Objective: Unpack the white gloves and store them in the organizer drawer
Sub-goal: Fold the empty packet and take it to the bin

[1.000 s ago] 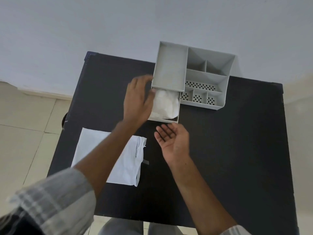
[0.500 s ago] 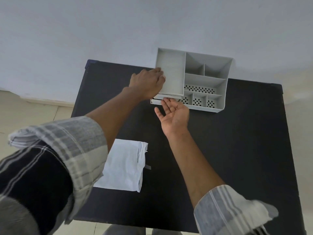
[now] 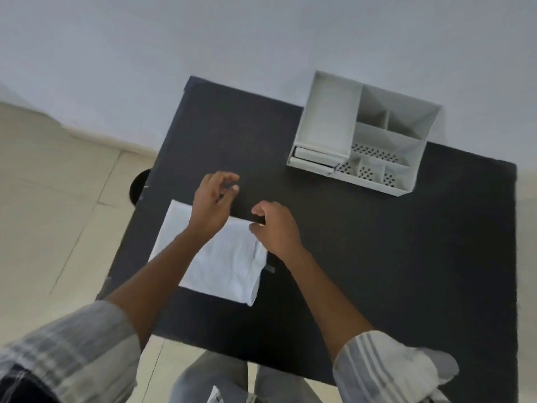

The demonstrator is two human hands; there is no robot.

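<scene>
1. Head view: black counter (image 3: 377, 257) set against a pale wall; I look down on both bare hands over its near-left part.
2. Grey organizer (image 3: 363, 132) stands at the far edge of the counter, well apart from the hands. Top has open compartments, some with perforated floors.
3. Organizer drawer (image 3: 312, 162) sits at the lower left front of the unit, pushed almost fully in; only its front lip shows. The white gloves cannot be seen (contents of the drawer are hidden from this angle).
4. White packaging bag (image 3: 226, 266) lies flat on the near-left of the counter, wrinkled, with its torn open edge toward the right. A small grey strip (image 3: 269, 269) lies on the counter just beside that edge.
5. Left hand (image 3: 210, 205) hovers above the far-left corner of the bag. Fingers (image 3: 229, 181) are loosely curled, thumb and fingertips close together with a small gap; I see nothing held between them.
6. Right hand (image 3: 276, 228) is over the far-right corner of the bag, back of the hand toward the camera. Its fingers are curled inward, thumb tip near the bag's far edge; I cannot tell whether they actually pinch the bag or only touch it (motion blur here).
7. Both forearms are bare, with striped sleeves (image 3: 386, 370) pushed up.
</scene>
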